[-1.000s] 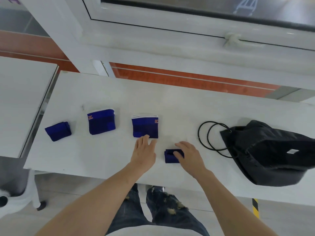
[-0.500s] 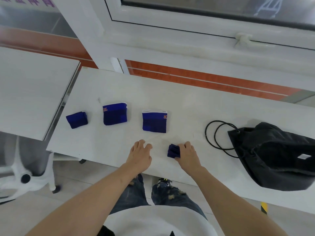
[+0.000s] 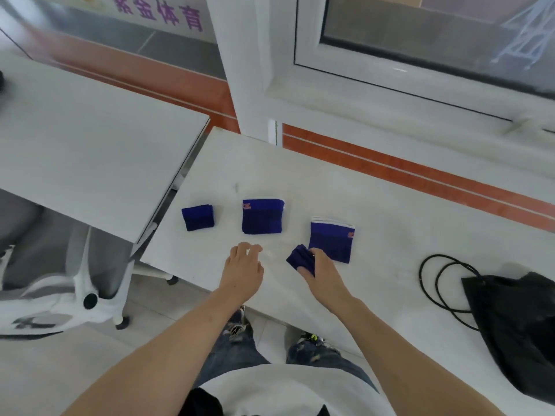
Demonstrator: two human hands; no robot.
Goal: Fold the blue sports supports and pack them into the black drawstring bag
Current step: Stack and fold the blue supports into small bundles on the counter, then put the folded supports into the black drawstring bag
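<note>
The right hand [image 3: 322, 270] pinches a folded blue support [image 3: 298, 258] at its fingertips.

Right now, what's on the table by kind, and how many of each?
Blue sports supports: 4 (small folded one on the left, larger one, larger one, small folded one gripped by the right hand)
Black drawstring bag: 1
Total: 5

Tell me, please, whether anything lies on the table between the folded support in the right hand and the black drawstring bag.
Only the bag's own cord loops lie on that stretch of table; nothing else visible separates the folded support in the right hand from the black drawstring bag.
</note>
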